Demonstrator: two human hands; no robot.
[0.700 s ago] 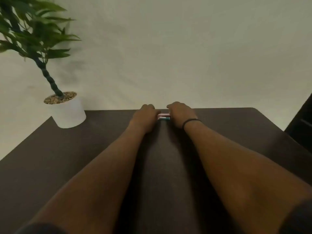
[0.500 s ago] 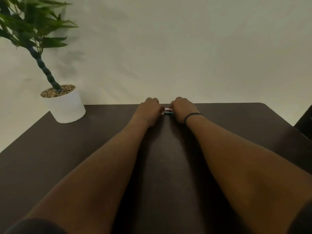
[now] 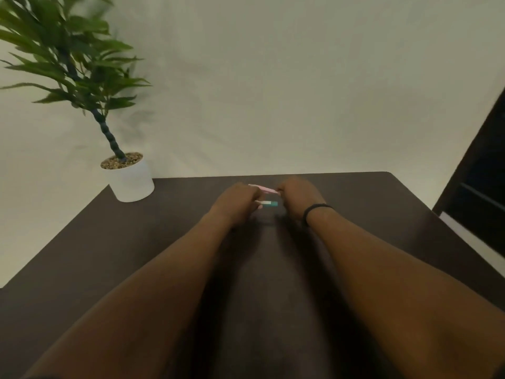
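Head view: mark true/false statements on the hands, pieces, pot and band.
1. The left hand and right hand are near the far edge of the table. True.
2. The pot stands at the far right corner. False: it is at the far left corner.
3. A black band is on the right wrist. True.
4. The pieces between the hands are red and yellow. False: there is a pink piece and a teal piece.

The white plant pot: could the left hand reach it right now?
Probably yes. Only bare table lies between the left hand and the white plant pot. But its fingers seem to pinch a small white-and-teal piece, so it isn't free.
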